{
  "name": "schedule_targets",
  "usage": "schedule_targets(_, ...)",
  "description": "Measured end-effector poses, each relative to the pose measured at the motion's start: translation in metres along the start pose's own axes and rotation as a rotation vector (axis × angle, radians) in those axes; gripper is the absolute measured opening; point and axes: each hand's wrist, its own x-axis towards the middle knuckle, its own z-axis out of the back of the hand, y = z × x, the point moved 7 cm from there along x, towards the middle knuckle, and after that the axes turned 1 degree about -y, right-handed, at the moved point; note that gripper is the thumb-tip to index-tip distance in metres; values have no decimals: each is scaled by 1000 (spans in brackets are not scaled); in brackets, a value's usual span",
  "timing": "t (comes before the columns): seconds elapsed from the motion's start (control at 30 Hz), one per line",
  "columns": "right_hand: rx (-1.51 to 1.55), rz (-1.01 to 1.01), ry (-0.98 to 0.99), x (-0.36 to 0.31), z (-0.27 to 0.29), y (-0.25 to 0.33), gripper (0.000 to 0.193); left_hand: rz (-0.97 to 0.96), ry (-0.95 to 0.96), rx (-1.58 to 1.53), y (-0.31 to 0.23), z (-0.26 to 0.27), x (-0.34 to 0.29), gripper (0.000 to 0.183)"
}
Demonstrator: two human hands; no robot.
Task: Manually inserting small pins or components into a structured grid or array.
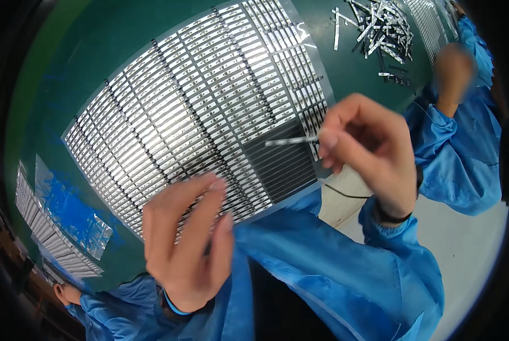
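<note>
Between the thumb and forefinger of my right hand (pixel 374 150) is a narrow white strip (pixel 286 142) with dark marks, like a small circuit strip. It sticks out to the left over a bare dark grooved patch (pixel 283 170) of a large sheet. Rows of similar white strips (pixel 169 108) cover most of that sheet. My left hand (pixel 187 244) hovers at the sheet's near edge with its fingers bent and apart; I see nothing held in it. Its fingers hide some of the rows there. Both hands are slightly blurred.
A loose heap of strips (pixel 382 31) lies on the green table (pixel 55 102) at the far right. At left are a clear bag with blue bits (pixel 69 204) and more strip sheets (pixel 55 244). Blue-sleeved people sit right (pixel 453 153) and lower left (pixel 118 307).
</note>
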Motion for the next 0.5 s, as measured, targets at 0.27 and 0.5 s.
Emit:
schedule_targets(0.27, -69, -99, 169, 28, -6, -3, 14, -64, 151, 153, 3, -46, -3, 49)
schedule_targets(0.5, -93, -127, 189, 28, -17, -7, 15, -100, 142, 175, 7, -45, -6, 49)
